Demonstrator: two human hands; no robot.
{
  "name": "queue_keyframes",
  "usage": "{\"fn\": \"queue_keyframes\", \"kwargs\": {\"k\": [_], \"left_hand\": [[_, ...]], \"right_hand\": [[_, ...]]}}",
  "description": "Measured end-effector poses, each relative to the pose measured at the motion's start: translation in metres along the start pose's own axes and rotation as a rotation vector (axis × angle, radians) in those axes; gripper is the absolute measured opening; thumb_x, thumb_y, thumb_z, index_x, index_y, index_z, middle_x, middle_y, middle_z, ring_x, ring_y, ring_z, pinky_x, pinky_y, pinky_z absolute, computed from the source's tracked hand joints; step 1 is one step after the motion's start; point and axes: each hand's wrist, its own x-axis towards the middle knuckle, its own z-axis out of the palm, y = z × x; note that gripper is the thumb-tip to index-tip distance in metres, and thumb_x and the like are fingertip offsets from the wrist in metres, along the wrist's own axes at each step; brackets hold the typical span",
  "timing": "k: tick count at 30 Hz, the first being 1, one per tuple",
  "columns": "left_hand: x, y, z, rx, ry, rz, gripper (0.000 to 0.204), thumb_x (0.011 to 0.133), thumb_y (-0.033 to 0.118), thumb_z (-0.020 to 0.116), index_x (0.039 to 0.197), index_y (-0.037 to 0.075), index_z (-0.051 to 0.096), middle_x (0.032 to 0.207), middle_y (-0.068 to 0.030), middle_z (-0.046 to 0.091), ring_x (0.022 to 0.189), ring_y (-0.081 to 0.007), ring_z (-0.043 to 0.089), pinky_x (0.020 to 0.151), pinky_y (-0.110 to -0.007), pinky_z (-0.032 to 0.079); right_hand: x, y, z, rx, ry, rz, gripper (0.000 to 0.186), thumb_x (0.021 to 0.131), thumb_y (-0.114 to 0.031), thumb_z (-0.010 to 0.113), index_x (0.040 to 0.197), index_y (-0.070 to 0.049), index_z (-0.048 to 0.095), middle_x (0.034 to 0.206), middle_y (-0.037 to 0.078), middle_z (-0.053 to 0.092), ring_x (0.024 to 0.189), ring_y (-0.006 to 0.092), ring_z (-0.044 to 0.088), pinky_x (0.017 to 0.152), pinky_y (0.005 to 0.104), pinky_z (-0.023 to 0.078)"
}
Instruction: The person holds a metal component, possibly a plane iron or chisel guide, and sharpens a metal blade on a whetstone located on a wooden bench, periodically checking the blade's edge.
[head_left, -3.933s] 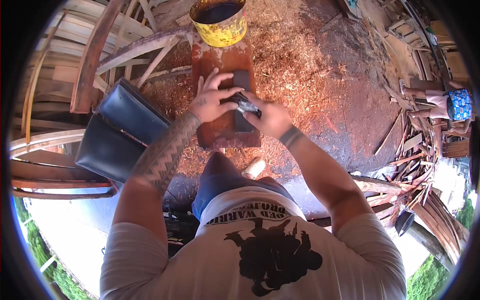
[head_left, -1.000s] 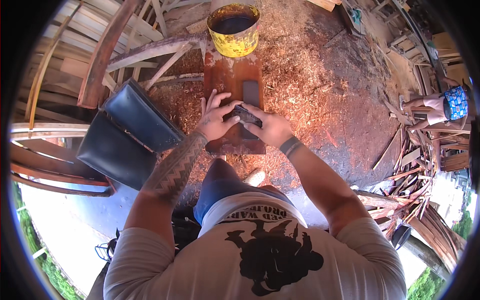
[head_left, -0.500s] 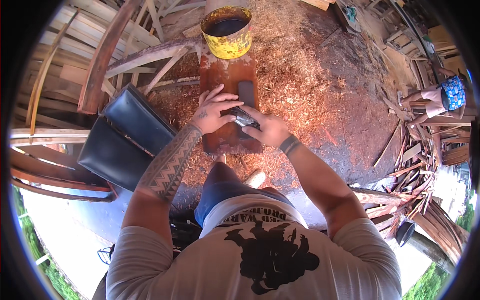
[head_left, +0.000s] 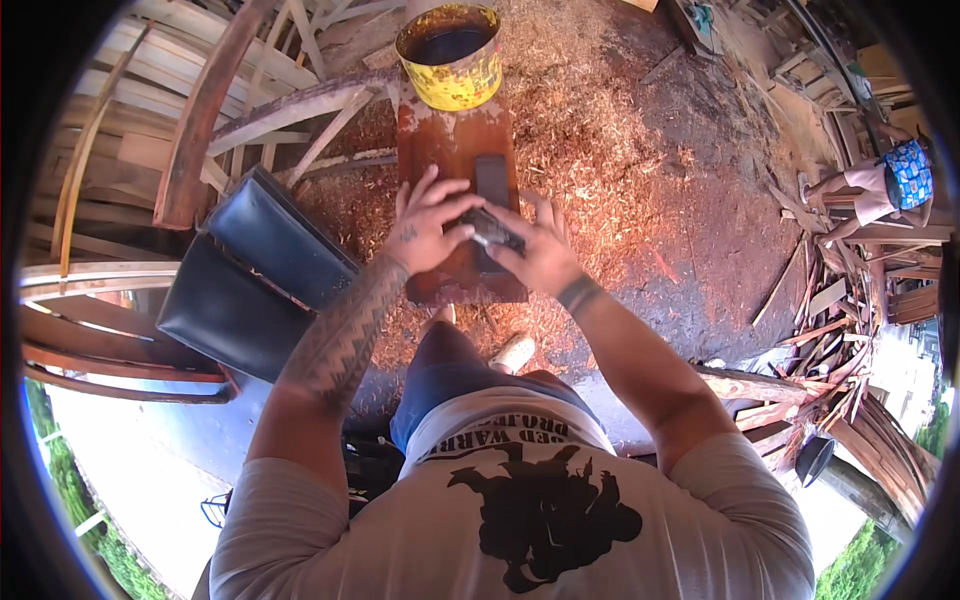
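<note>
A dark grey sharpening stone lies lengthwise on the right part of a reddish wooden board. Over its lower portion, both hands grip a small dark metal piece, whose exact kind I cannot make out. My left hand has its thumb and forefinger on that piece, with the other fingers raised and spread. My right hand holds the piece's right side, thumb below, some fingers lifted. At the board's far end stands a yellow, stained bucket of dark liquid.
Two black padded panels lie at left, beside timber frames. Wood shavings cover the floor around the board. At right, a person in blue patterned clothing bends among boards, near a heap of wood scraps.
Both hands stay on the dark piece, shifting slightly along the stone. Compared with half a second ago, my right hand's fingers are lifted further.
</note>
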Motion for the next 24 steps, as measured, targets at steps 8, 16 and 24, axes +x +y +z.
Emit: {"fn": "queue_keyframes", "kwargs": {"k": [8,16,24], "left_hand": [[-0.019,0.017,0.004,-0.012,-0.034,-0.021,0.05,0.093,0.041,0.085,0.141,0.038,0.074,0.164,0.0066,0.053,0.169,-0.0366,0.023,0.131,-0.079,0.01],[-0.036,0.031,0.01,0.003,-0.112,-0.034,0.049,0.095,0.047,0.082,0.143,0.04,0.073,0.167,0.0053,0.049,0.169,-0.0406,0.02,0.13,-0.082,0.008],[-0.022,0.02,0.007,0.011,-0.05,-0.076,0.049,0.095,0.044,0.084,0.142,0.04,0.073,0.167,0.0056,0.048,0.169,-0.0369,0.023,0.131,-0.08,0.009]], "right_hand": [[-0.023,0.003,-0.008,0.003,-0.089,-0.009,0.065,0.092,-0.034,0.085,0.154,-0.032,0.067,0.165,0.025,0.042,0.153,0.0521,0.039,0.131,0.0608,0.03],[-0.037,0.002,-0.011,0.024,-0.117,0.02,0.066,0.087,-0.034,0.086,0.151,-0.032,0.07,0.165,0.024,0.045,0.152,0.0535,0.038,0.129,0.0605,0.036],[-0.015,-0.002,-0.002,0.049,-0.028,0.008,0.066,0.084,-0.03,0.085,0.149,-0.024,0.072,0.159,0.017,0.054,0.147,0.0464,0.045,0.124,0.0543,0.043]]}}
